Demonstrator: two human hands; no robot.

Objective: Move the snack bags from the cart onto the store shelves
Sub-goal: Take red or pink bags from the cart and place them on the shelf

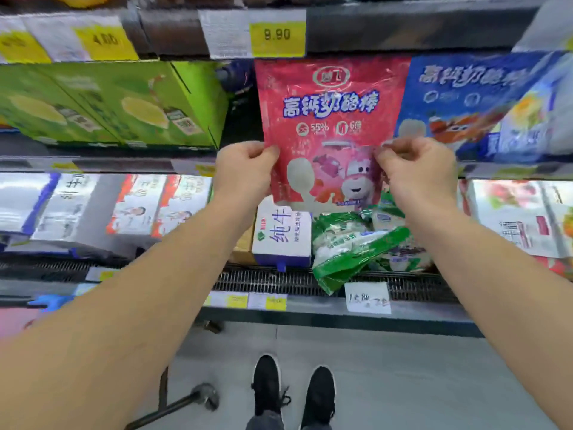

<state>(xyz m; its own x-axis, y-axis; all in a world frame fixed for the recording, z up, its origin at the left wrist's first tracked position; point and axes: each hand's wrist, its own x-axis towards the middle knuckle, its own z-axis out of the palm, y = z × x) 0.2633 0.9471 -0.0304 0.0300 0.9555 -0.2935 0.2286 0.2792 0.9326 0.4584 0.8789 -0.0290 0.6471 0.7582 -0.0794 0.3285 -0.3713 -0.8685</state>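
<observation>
A red snack bag (328,119) with white lettering and a pink cartoon figure stands upright in front of the middle shelf (124,162). My left hand (245,170) pinches its left edge and my right hand (418,172) pinches its right edge, both at mid height. The bag's top reaches the underside of the upper shelf rail. A blue bag (465,97) of the same kind leans right beside it on the shelf. The cart is out of view except for a caster wheel (206,395) and a bar near the floor.
Green boxes (117,103) fill the middle shelf to the left, with a dark gap between them and the red bag. Below lie a white milk carton (283,234), green bags (356,243) and flat packs. Price tags (277,34) line the rails. My black shoes (294,395) stand on grey floor.
</observation>
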